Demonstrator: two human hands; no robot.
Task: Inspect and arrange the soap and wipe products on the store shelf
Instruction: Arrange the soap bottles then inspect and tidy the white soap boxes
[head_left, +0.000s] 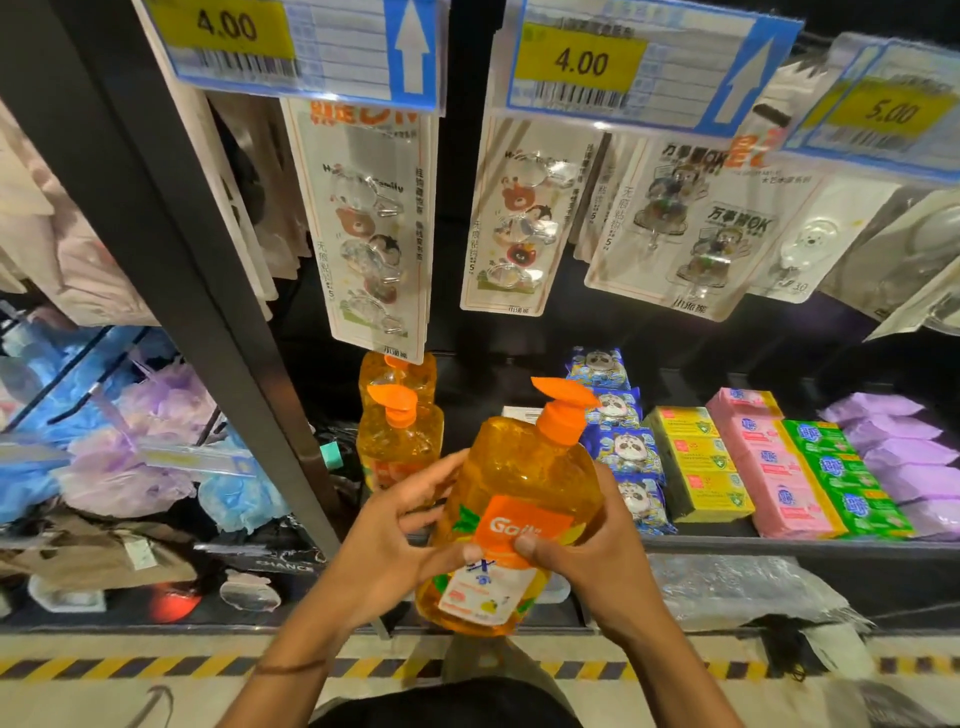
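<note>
Both hands hold one orange pump bottle of soap in front of the shelf, label facing up.

The left hand (384, 535) and the right hand (587, 551) both grasp the pump bottle (519, 514) at its sides, with the thumbs on the label. Its long axis is tilted: the base is toward the person and the pump points up and away, toward the shelf. It hangs before the front edge of the shelf (779, 543). The free gap on the shelf is directly behind it, between the standing soap bottles (397, 441) and the panda wipe packs (618, 452). The left hand is nearer to the standing bottles. I count two standing bottles, four panda packs, three yellow soap boxes (696, 462) and three green soap packs (836, 462).
</note>
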